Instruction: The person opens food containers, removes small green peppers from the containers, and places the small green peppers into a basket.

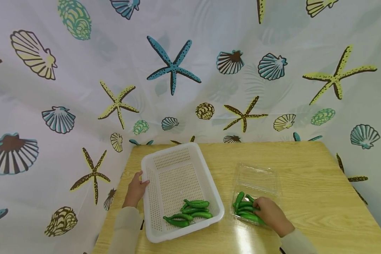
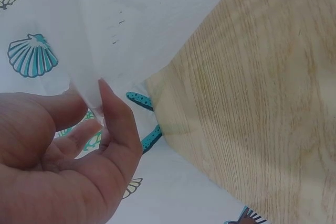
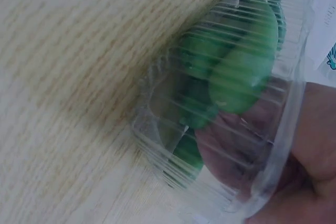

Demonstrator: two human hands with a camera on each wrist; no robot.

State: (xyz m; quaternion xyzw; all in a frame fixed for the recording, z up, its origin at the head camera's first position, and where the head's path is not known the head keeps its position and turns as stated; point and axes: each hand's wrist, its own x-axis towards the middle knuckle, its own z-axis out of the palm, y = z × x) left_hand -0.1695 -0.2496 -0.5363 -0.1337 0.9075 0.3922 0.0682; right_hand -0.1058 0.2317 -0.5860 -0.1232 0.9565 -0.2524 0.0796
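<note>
My left hand (image 1: 135,190) holds the left rim of a white plastic basket (image 1: 214,185), its thumb over the edge. In the left wrist view, the thumb and fingers (image 2: 118,119) pinch that rim. Several green chili peppers (image 1: 179,223) lie in the near part of the basket. To the right stands a clear plastic clamshell box (image 1: 258,176), lid folded back, with more green peppers (image 1: 249,217) inside. My right hand (image 1: 271,214) reaches over its right side, fingers down among these peppers. Through the clear wall, the right wrist view shows fingers (image 3: 236,156) touching peppers; a grip is hard to make out.
Basket and box stand on a light wood-grain table (image 1: 320,197). A white cloth (image 1: 184,116) printed with shells and starfish hangs behind the table and along its sides. The basket's right wall stands between its peppers and the clear box.
</note>
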